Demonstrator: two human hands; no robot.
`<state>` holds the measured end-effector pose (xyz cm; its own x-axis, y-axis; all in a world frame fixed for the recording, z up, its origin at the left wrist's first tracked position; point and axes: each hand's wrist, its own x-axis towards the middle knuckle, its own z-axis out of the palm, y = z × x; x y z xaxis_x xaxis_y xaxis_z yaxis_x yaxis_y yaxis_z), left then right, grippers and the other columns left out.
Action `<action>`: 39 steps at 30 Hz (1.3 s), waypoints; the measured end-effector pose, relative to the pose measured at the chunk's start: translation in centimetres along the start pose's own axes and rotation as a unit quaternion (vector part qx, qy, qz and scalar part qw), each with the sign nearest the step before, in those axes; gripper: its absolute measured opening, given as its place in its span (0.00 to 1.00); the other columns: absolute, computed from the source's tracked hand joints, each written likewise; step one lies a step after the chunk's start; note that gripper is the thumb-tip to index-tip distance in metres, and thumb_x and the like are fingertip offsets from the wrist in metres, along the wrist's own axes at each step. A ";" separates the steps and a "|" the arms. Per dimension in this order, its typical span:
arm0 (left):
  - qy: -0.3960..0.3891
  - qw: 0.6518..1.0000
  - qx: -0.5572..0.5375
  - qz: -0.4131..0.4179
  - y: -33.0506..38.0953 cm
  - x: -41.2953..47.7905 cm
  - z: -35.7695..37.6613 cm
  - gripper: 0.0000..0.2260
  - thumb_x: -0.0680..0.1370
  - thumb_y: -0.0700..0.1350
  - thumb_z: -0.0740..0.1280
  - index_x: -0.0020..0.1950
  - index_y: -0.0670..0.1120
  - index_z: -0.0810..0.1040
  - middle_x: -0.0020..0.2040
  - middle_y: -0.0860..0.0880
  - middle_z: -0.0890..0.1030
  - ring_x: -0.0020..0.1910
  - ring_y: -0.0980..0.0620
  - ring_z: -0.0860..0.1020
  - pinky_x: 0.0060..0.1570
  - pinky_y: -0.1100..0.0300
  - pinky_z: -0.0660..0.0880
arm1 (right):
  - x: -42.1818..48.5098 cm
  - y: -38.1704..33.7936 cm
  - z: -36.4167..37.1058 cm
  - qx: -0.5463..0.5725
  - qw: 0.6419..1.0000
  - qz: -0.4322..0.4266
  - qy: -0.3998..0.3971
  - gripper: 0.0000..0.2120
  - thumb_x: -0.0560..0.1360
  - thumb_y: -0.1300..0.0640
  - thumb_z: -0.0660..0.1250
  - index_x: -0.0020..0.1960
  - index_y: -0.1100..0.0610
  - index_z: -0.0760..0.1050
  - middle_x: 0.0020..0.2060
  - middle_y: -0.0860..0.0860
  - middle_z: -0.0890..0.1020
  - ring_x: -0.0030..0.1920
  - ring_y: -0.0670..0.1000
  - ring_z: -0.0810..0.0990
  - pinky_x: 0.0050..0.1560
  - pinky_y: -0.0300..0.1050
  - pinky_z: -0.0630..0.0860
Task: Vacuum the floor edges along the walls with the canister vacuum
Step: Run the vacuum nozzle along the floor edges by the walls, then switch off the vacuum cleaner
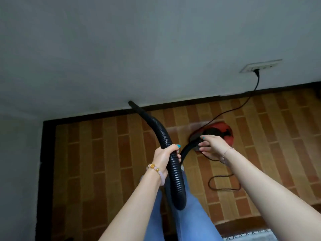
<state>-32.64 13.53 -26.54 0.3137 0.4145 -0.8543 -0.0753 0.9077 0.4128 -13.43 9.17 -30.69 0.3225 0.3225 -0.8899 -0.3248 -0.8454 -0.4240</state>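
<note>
Left hand (166, 153) grips the ribbed hose (157, 126); its tip meets the baseboard (182, 103) beyond. Right hand (211, 146), fingers loosely straight, is over the red canister (225, 130). Open floor (104, 153) lies leftward.

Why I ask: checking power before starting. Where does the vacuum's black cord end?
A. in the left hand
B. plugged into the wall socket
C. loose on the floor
B: the power cord runs up from the red canister vacuum to a plug seated in the wall socket; the left hand grips the hose instead.
</note>
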 end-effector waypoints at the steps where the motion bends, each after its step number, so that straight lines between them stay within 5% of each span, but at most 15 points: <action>1: -0.010 1.000 0.005 -0.011 -0.3 0.6 1.0 0.03 0.74 0.35 0.68 0.44 0.39 0.74 0.31 0.47 0.75 0.27 0.52 0.73 0.28 0.61 0.74 | -0.1 0.6 -1.3 0.019 1.000 0.003 0.009 0.10 0.79 0.54 0.60 0.58 0.55 0.73 0.41 0.52 0.80 0.39 0.50 0.79 0.41 0.43 0.77; 5: -0.047 0.997 0.036 -0.056 -2.0 2.9 5.0 0.05 0.73 0.37 0.68 0.46 0.39 0.73 0.32 0.47 0.75 0.27 0.53 0.74 0.28 0.61 0.74 | 0.5 2.9 -6.8 0.053 0.998 0.014 0.042 0.11 0.80 0.55 0.59 0.60 0.55 0.73 0.39 0.52 0.79 0.36 0.49 0.78 0.34 0.39 0.77; 13: -0.043 0.991 0.093 -0.083 -6.9 7.9 14.4 0.06 0.73 0.36 0.69 0.44 0.40 0.72 0.32 0.47 0.75 0.26 0.53 0.74 0.28 0.62 0.75 | 6.3 6.8 -17.9 0.077 0.993 0.032 0.086 0.14 0.80 0.55 0.58 0.64 0.58 0.73 0.38 0.52 0.78 0.34 0.49 0.76 0.38 0.41 0.75; 25: -0.032 0.955 0.282 -0.092 -19.1 18.9 27.7 0.08 0.70 0.33 0.68 0.44 0.40 0.71 0.31 0.44 0.75 0.26 0.50 0.75 0.30 0.60 0.73 | 22.0 6.2 -29.2 -0.050 0.996 0.029 0.070 0.15 0.80 0.59 0.54 0.63 0.60 0.73 0.42 0.56 0.77 0.29 0.49 0.72 0.24 0.32 0.68; 28: -0.033 0.933 0.336 -0.121 -21.2 22.4 28.3 0.14 0.68 0.33 0.69 0.52 0.38 0.72 0.34 0.43 0.76 0.26 0.49 0.76 0.30 0.60 0.74 | 25.7 6.4 -29.6 -0.114 0.990 0.008 0.079 0.16 0.79 0.60 0.56 0.63 0.60 0.74 0.44 0.55 0.78 0.36 0.51 0.75 0.35 0.38 0.74; 31: -0.039 0.904 0.388 -0.176 -22.4 26.6 29.2 0.15 0.65 0.37 0.71 0.48 0.40 0.71 0.33 0.43 0.79 0.29 0.47 0.77 0.32 0.58 0.76 | 29.3 6.8 -29.1 -0.192 0.979 -0.008 0.068 0.19 0.77 0.58 0.57 0.66 0.58 0.73 0.52 0.55 0.79 0.44 0.51 0.74 0.46 0.41 0.71; 33: -0.051 0.884 0.416 -0.206 -23.5 29.2 29.9 0.17 0.59 0.42 0.72 0.44 0.38 0.73 0.37 0.40 0.81 0.35 0.44 0.80 0.39 0.53 0.79 | 31.7 7.0 -28.6 -0.238 0.970 -0.022 0.049 0.19 0.78 0.58 0.56 0.68 0.58 0.72 0.55 0.57 0.79 0.45 0.52 0.77 0.45 0.41 0.71; 36: -0.045 0.869 0.445 -0.212 -25.7 32.0 29.6 0.14 0.60 0.43 0.71 0.42 0.40 0.73 0.43 0.38 0.79 0.49 0.36 0.80 0.52 0.44 0.78 | 35.2 7.0 -27.6 -0.309 0.949 -0.046 0.029 0.19 0.79 0.58 0.56 0.68 0.58 0.70 0.62 0.58 0.77 0.60 0.58 0.76 0.59 0.48 0.73; 39: -0.006 0.879 0.439 -0.187 -26.2 32.9 28.5 0.09 0.66 0.38 0.69 0.41 0.44 0.69 0.39 0.42 0.76 0.40 0.42 0.77 0.45 0.48 0.77 | 38.8 7.5 -26.4 -0.348 0.935 -0.075 0.009 0.10 0.78 0.56 0.57 0.55 0.51 0.74 0.55 0.58 0.78 0.51 0.56 0.77 0.47 0.46 0.74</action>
<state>6.63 1.58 -56.47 0.1714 0.0933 -0.9808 0.7929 0.5778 0.1936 20.15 4.12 -64.00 0.3356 0.4581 -0.8231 0.3796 -0.8655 -0.3269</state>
